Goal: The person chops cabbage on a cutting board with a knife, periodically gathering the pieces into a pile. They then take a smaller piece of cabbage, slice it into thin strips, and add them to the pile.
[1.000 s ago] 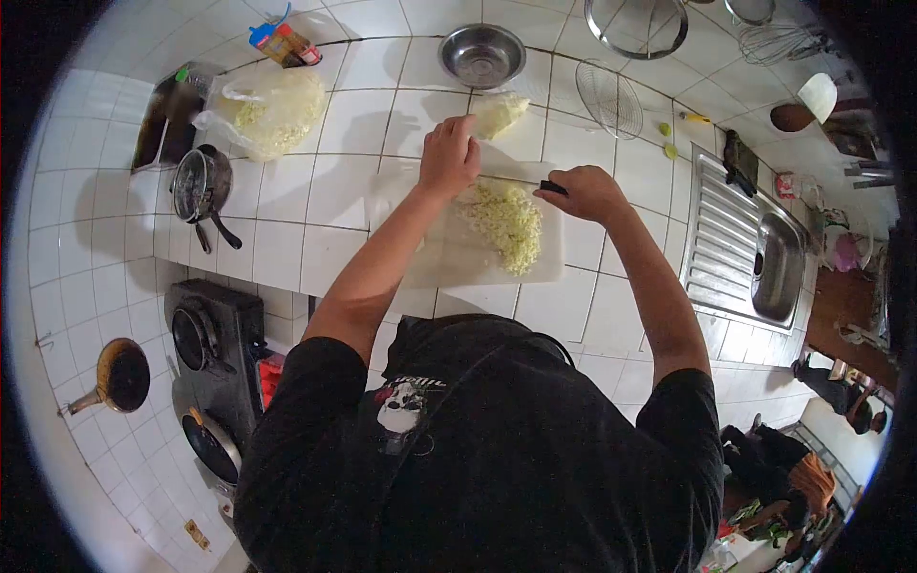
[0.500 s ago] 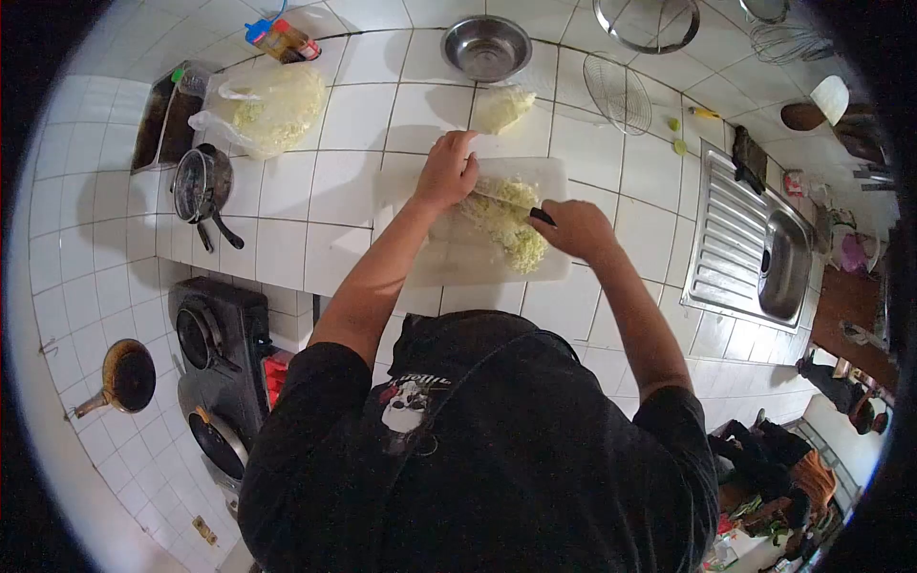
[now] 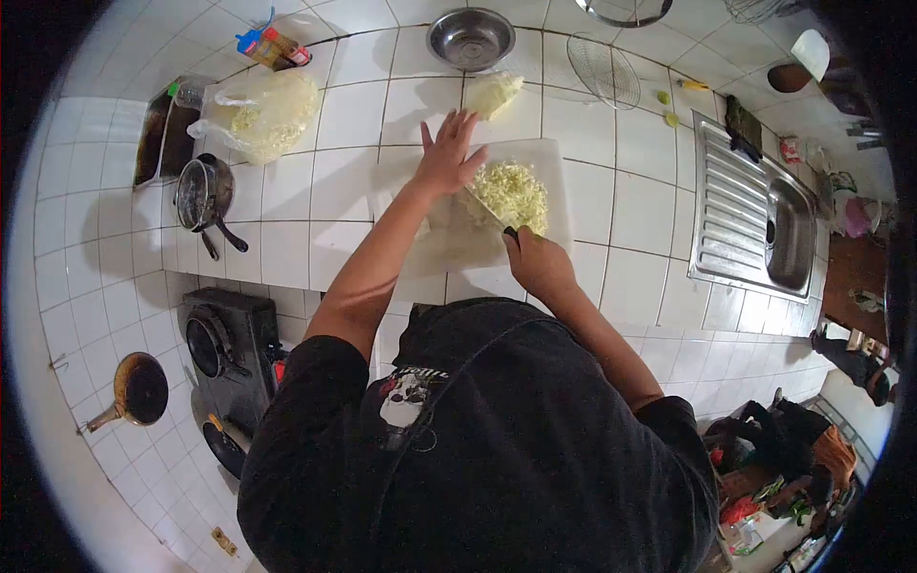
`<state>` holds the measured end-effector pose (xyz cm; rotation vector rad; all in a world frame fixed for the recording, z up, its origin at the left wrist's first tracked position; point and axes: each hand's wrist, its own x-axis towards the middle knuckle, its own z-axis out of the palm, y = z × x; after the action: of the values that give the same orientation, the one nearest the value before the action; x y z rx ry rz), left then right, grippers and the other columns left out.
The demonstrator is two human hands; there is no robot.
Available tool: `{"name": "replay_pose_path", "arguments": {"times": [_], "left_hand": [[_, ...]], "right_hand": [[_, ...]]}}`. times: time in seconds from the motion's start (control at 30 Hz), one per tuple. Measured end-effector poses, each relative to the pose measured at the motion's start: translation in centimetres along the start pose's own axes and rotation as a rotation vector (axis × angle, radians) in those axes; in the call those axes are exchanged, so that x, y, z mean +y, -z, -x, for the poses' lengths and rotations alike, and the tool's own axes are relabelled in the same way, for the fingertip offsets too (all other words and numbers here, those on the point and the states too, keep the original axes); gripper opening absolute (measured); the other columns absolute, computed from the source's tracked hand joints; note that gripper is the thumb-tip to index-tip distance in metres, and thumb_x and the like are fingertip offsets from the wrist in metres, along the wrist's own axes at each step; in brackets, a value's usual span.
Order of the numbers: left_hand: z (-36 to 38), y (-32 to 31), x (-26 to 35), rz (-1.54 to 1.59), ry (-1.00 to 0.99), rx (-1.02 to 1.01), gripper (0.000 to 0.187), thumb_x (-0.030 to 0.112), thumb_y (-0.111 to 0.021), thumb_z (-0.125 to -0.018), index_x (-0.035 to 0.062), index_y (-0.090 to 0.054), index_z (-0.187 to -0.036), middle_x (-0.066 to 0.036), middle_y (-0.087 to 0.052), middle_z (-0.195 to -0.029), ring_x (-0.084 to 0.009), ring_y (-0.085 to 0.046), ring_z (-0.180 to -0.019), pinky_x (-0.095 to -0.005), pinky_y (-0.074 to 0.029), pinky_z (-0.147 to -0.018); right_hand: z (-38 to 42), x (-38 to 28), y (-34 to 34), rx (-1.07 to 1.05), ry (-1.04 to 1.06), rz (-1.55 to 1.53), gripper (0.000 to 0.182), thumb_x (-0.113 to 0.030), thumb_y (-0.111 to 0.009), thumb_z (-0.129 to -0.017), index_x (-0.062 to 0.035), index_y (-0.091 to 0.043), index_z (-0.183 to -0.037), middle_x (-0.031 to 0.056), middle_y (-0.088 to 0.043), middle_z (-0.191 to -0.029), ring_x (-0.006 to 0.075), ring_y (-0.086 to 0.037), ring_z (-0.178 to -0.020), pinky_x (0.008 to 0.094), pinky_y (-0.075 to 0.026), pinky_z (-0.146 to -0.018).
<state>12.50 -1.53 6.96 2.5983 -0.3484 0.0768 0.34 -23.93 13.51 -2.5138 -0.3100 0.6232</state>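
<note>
On a pale cutting board (image 3: 458,250) lies a heap of finely chopped pale green cabbage (image 3: 516,196). My right hand (image 3: 540,265) is closed around the dark handle of a knife (image 3: 492,208), whose blade lies along the left side of the heap. My left hand (image 3: 449,155) has its fingers spread over the upper left part of the board, near the blade tip. A larger uncut piece of cabbage (image 3: 495,94) sits just beyond the board, above my left fingertips.
A metal bowl (image 3: 470,40) and a wire strainer (image 3: 604,72) stand at the back. A plastic bag of chopped cabbage (image 3: 263,115), pans (image 3: 204,196) and a stove (image 3: 229,349) are on the left. A sink (image 3: 788,239) is on the right.
My right hand has moved down and left with the knife, which now points up and left. The chopped cabbage is gathered into a more compact heap. My left hand's fingers have spread.
</note>
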Motion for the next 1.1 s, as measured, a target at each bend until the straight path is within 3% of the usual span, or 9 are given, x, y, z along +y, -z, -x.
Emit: {"name": "replay_pose_path", "arguments": {"times": [0.03,0.07,0.13,0.27,0.33,0.57,0.83,1.03,1.1], "left_hand": [[0.4,-0.4,0.3,-0.029,0.041,-0.019,0.065,0.039,-0.05,-0.101,0.0102,-0.031,-0.157,-0.017,-0.034,-0.161,-0.0361,-0.029,-0.151,-0.0697,-0.008,-0.119],[0.7,-0.8,0.4,-0.025,0.045,-0.028,0.065,0.039,-0.05,-0.101,0.0102,-0.031,-0.157,-0.017,-0.034,-0.161,-0.0361,-0.029,-0.151,-0.0697,-0.008,-0.119],[1.0,-1.4,0.4,-0.17,-0.036,0.015,0.075,0.053,-0.045,-0.102,0.011,-0.025,-0.161,-0.018,-0.031,-0.163,-0.0362,-0.026,-0.153,-0.0685,-0.003,-0.12],[0.6,-1.7,0.3,-0.105,-0.114,0.109,0.074,0.051,-0.046,-0.101,0.0099,-0.027,-0.159,-0.02,-0.031,-0.163,-0.0365,-0.026,-0.153,-0.0672,-0.004,-0.121],[0.1,-2.2,0.3,-0.102,-0.083,0.127,0.071,0.049,-0.046,-0.101,0.0099,-0.031,-0.157,-0.021,-0.038,-0.158,-0.0377,-0.028,-0.151,-0.0655,-0.006,-0.121],[0.3,-2.2,1.6,0.038,-0.019,0.131,0.062,0.04,-0.051,-0.099,0.0059,-0.041,-0.15,-0.022,-0.042,-0.155,-0.0379,-0.034,-0.148,-0.0641,-0.015,-0.121],[0.4,-2.7,2.4,-0.11,-0.059,0.195,0.064,0.038,-0.058,-0.096,0.0051,-0.041,-0.149,-0.023,-0.039,-0.156,-0.0415,-0.035,-0.145,-0.0649,-0.021,-0.118],[-0.2,-3.8,1.5,0.075,0.037,0.215,0.067,0.04,-0.057,-0.093,0.0061,-0.041,-0.149,-0.022,-0.038,-0.155,-0.0415,-0.032,-0.147,-0.067,-0.015,-0.119],[-0.3,-3.9,2.0,0.003,0.055,0.226,0.068,0.04,-0.057,-0.093,0.0061,-0.041,-0.149,-0.023,-0.039,-0.155,-0.042,-0.032,-0.148,-0.0669,-0.015,-0.119]], "right_hand": [[0.0,0.2,-0.6,0.01,0.002,0.009,0.042,-0.037,-0.046,-0.105,0.0018,-0.059,-0.1,0.0269,-0.069,-0.076,0.0456,-0.07,-0.074,0.056,-0.055,-0.07],[0.1,0.4,-1.3,0.014,0.001,0.017,0.043,-0.038,-0.046,-0.105,0.002,-0.059,-0.099,0.0274,-0.069,-0.076,0.0456,-0.07,-0.074,0.0557,-0.055,-0.07],[-0.1,0.7,-2.3,0.016,-0.017,0.018,0.044,-0.039,-0.046,-0.105,0.0016,-0.059,-0.098,0.0271,-0.069,-0.077,0.0458,-0.07,-0.075,0.0559,-0.055,-0.071],[-0.1,0.9,-2.5,0.035,-0.046,0.007,0.045,-0.042,-0.046,-0.104,-0.0002,-0.061,-0.097,0.026,-0.07,-0.079,0.0463,-0.07,-0.077,0.0571,-0.055,-0.073],[-0.6,1.4,-2.2,0.033,-0.043,0.028,0.045,-0.043,-0.047,-0.104,-0.0008,-0.062,-0.098,0.0255,-0.071,-0.08,0.0462,-0.07,-0.078,0.0573,-0.055,-0.074],[0.4,0.7,2.6,-0.003,-0.029,0.098,0.044,-0.043,-0.049,-0.103,-0.0009,-0.063,-0.096,0.0246,-0.071,-0.08,0.0444,-0.07,-0.079,0.0564,-0.055,-0.073],[-0.2,2.4,0.3,0.007,-0.057,0.112,0.045,-0.044,-0.05,-0.102,-0.0021,-0.064,-0.097,0.0237,-0.071,-0.08,0.043,-0.07,-0.078,0.0561,-0.055,-0.074],[-0.6,1.3,4.7,-0.015,0.018,0.198,0.049,-0.048,-0.048,-0.102,-0.0035,-0.067,-0.095,0.0214,-0.071,-0.082,0.0406,-0.071,-0.081,0.0542,-0.055,-0.074],[-1.9,3.0,4.3,-0.025,0.035,0.231,0.051,-0.051,-0.049,-0.102,-0.0045,-0.068,-0.094,0.0196,-0.072,-0.082,0.0394,-0.071,-0.08,0.0521,-0.056,-0.074]]}}
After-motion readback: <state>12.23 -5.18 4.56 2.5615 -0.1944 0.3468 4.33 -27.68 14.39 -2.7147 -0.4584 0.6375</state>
